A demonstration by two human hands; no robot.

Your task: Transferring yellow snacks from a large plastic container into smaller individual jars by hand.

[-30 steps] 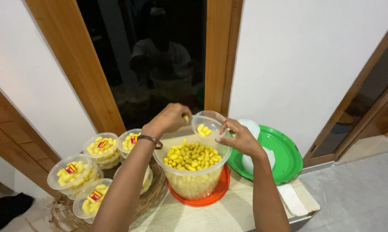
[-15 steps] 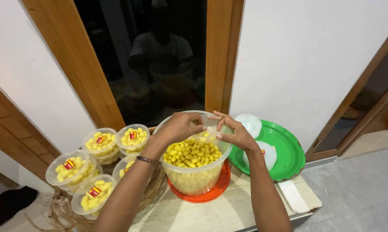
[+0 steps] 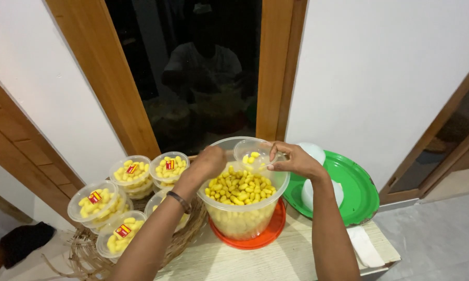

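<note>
A low table [image 3: 297,260] stands against a white wall and carries everything here. On its right side lies a green plate [image 3: 359,187] with white lids [image 3: 317,156] stacked on it, and a folded white cloth [image 3: 364,247] rests near the table's corner. At the middle, a big clear tub [image 3: 242,218] stands on an orange lid [image 3: 268,234] and is nearly full of small yellow snacks [image 3: 239,188]. To the left, a woven basket [image 3: 89,255] holds several small clear tubs with lids [image 3: 133,174], each packed with the same yellow pieces and marked with a small red sticker.

Over the far rim of the big tub, the right hand [image 3: 294,160] pinches the edge of a small open cup [image 3: 252,153] with only a few yellow pieces in it. The left hand [image 3: 208,162] hangs over the big tub with its fingers curled downward; whether they close on any snacks cannot be told.
</note>
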